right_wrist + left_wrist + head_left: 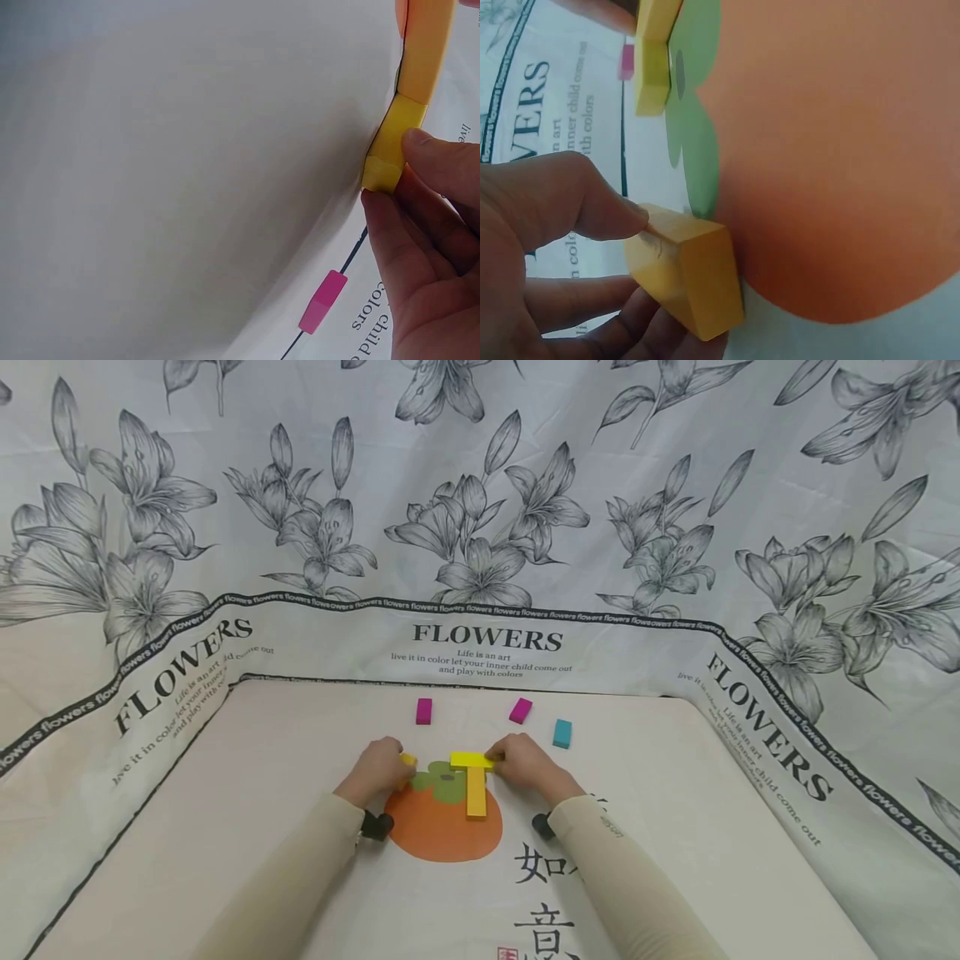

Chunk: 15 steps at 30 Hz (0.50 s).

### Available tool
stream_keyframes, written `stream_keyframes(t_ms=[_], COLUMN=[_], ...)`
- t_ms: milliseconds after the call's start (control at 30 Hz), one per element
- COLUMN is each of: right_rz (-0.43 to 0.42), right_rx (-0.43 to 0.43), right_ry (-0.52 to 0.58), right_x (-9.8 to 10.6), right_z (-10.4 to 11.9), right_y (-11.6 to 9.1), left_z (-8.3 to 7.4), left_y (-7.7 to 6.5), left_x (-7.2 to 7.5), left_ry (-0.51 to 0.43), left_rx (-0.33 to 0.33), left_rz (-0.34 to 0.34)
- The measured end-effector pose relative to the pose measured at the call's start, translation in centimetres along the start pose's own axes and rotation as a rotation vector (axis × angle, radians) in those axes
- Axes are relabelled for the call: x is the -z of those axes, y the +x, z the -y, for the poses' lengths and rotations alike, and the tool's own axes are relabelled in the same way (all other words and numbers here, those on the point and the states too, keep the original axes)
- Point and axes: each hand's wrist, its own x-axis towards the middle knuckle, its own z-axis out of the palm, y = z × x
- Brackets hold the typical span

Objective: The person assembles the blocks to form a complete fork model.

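The left wrist view showed the left hand (547, 214) pinching an orange-yellow block (697, 270) between thumb and fingers, over the upper left edge of the printed fruit (435, 839); I could not tell whether this block touched the table (675, 793). The right hand (439, 232) pinched the right end of a yellow block (394, 135), which lay crosswise at the far end of a long amber block (476, 792), the two forming a T. In my judgement, the step in hand was steadying this bar while the other piece was brought, and the next move called for carrying the left block rightward without pushing the T. Between them was open room over the printed leaves (442, 783). Beyond lay two magenta blocks (424, 711) and a blue block (562, 733), near the table's far edge, where the flowered cloth (480, 647) rose.
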Motion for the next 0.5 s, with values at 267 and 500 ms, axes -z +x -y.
stream_keyframes(t_ms=[267,500], right_rz=[-0.003,-0.001], right_rx=[-0.003,-0.007], right_ry=[-0.003,0.003], right_x=[0.0,0.1], right_z=[0.0,0.1], right_y=[-0.1,-0.2], left_z=[-0.6,-1.1], left_y=[-0.7,-1.4], left_x=[-0.6,-1.0], left_ry=[-0.044,-0.055], left_rx=[0.016,-0.009], left_rz=[0.046,0.078])
